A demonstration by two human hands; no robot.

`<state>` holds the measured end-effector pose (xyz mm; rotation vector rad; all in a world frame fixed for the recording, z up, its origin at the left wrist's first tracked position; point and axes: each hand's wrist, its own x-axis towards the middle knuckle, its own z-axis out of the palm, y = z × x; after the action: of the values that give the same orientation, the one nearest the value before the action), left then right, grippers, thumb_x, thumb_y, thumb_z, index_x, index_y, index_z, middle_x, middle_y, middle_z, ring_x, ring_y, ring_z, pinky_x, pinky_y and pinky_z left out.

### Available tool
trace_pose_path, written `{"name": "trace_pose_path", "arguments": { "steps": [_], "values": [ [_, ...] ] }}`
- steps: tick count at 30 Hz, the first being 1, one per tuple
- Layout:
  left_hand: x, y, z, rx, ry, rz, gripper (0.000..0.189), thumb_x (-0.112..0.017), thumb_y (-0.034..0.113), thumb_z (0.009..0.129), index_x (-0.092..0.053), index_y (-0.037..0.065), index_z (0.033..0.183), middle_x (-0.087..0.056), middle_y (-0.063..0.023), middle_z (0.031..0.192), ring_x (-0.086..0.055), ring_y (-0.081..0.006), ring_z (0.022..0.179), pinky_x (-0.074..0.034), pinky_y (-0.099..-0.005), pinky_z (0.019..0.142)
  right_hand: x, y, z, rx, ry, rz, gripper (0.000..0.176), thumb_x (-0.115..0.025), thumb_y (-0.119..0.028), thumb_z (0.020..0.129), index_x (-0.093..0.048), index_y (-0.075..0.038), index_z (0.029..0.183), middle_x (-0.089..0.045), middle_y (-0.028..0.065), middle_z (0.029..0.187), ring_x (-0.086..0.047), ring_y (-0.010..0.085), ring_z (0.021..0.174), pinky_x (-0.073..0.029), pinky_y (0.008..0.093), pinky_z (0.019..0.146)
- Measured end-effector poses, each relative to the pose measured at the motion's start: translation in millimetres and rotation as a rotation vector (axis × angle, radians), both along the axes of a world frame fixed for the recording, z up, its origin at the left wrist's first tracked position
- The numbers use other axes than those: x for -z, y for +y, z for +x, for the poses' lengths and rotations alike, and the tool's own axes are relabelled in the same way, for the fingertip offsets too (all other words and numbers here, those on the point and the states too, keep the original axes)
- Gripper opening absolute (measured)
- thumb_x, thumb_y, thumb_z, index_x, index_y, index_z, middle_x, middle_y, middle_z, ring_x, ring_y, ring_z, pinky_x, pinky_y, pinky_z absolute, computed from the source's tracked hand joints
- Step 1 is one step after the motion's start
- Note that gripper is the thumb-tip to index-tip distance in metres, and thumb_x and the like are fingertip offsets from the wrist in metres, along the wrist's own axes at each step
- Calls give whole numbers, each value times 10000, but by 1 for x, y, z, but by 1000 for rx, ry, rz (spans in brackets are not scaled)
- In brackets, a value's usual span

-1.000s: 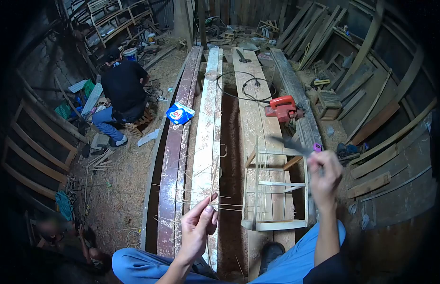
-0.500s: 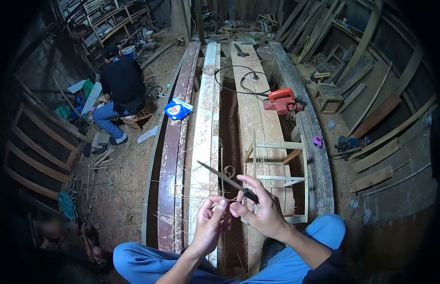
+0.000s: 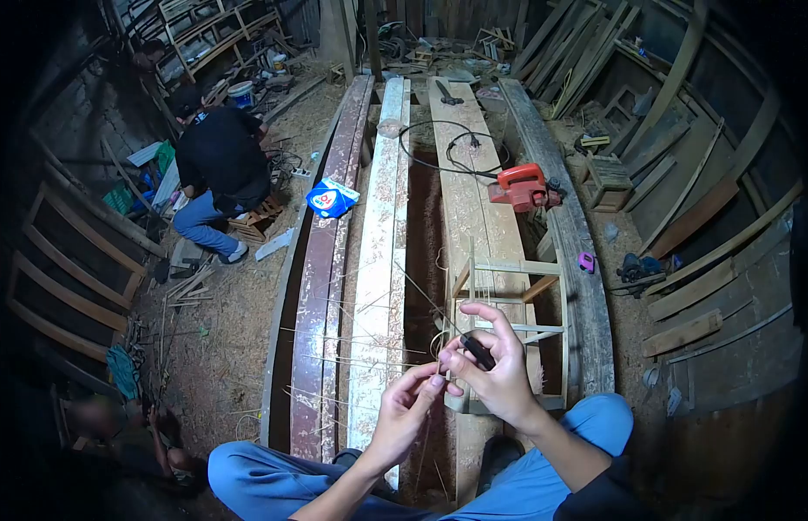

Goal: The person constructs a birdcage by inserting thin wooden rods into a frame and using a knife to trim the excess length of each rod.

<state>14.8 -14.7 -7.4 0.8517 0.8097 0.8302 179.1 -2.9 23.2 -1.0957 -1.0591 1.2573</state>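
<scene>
My right hand [image 3: 501, 382] grips the black handle of a knife [image 3: 479, 352], its index finger raised. The long, narrow blade points forward and to the left over the gap between the boards. Close beside it, my left hand [image 3: 408, 415] pinches a thin wooden strip [image 3: 439, 354] between thumb and fingers. The fingertips of both hands nearly meet at this strip. Several thin strips [image 3: 369, 359] lie across the boards left of my hands. Just beyond my right hand stands a small light-wood frame [image 3: 518, 300] with slender bars.
Shavings cover the long boards [image 3: 378, 226]. On them are a blue-and-white packet [image 3: 331, 200], a red power planer [image 3: 524, 187] with its cable, and a pink tape measure [image 3: 586, 261]. A person [image 3: 220, 161] sits at the left. Timber [image 3: 573, 61] leans along the right wall.
Both hands have moved a little to the right. The knife has turned, so its blade now looks thinner and edge-on. The seated person at the left leans slightly differently.
</scene>
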Motion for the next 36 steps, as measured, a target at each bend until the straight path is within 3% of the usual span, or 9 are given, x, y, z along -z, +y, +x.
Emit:
{"name": "trace_pose_path", "arguments": {
  "steps": [5,7,9,11,14,17,24,31,36],
  "values": [
    [6,-2,4,75,-67,-81,351,-527,173,1037,-527,-28,1325,-692,-83,1082,-591,-70,788,-464,-206,693,9,5,9,223,-238,136,437,-681,-80,918,-478,-17,1299,-656,39,884,-606,60,780,-479,234,676],
    [3,-1,7,-29,-38,-26,363,-517,170,1040,-507,-21,1348,-687,-92,1115,-575,-76,734,-466,-224,660,5,4,11,265,-301,147,379,-672,-115,935,-508,-14,1262,-663,47,909,-609,56,842,-474,235,703],
    [-9,4,5,-65,-37,-46,348,-525,156,1035,-513,-20,1335,-688,-93,1091,-567,-76,716,-456,-228,642,5,1,8,298,-400,215,337,-673,-139,940,-532,-5,1215,-678,72,902,-626,82,826,-482,241,697],
    [-8,5,1,-101,-36,-66,334,-533,142,1030,-519,-19,1323,-690,-93,1067,-558,-77,698,-445,-233,623,-7,-6,1,236,-479,275,306,-704,-233,921,-585,-54,1139,-689,87,818,-676,181,693,-509,308,586],
    [6,4,-7,-134,-168,-18,199,-591,50,982,-583,-20,1168,-665,-58,913,-582,-84,723,-453,-233,620,3,-7,2,150,-929,503,299,-709,-352,892,-622,-99,1027,-651,70,752,-651,239,628,-499,353,545],
    [6,2,-11,-156,-20,79,158,-606,17,956,-614,-16,1111,-664,-44,906,-581,-78,723,-454,-226,620,3,-7,-3,68,-939,532,288,-707,-364,884,-631,-104,982,-636,37,739,-639,220,653,-489,342,556],
    [-7,-4,-10,-214,-32,-70,198,-625,15,940,-631,-23,1134,-674,-71,1046,-618,-108,970,-491,-263,885,3,-4,-2,109,-1043,660,266,-731,-379,843,-664,-122,861,-606,4,707,-611,179,612,-457,310,525],
    [-13,-6,-13,-186,-84,-149,197,-602,45,965,-625,-26,1147,-673,-85,1071,-627,-124,976,-503,-264,879,1,-2,3,83,-1040,726,254,-763,-371,801,-691,-131,842,-555,-16,662,-568,159,576,-417,305,495],
    [-12,-6,-10,-225,5,-23,208,-610,36,958,-615,-27,1157,-670,-88,1054,-633,-132,942,-515,-270,863,-1,-1,7,93,-1073,757,242,-769,-365,791,-700,-140,849,-536,-25,651,-548,144,567,-388,297,479]
  ]
}}
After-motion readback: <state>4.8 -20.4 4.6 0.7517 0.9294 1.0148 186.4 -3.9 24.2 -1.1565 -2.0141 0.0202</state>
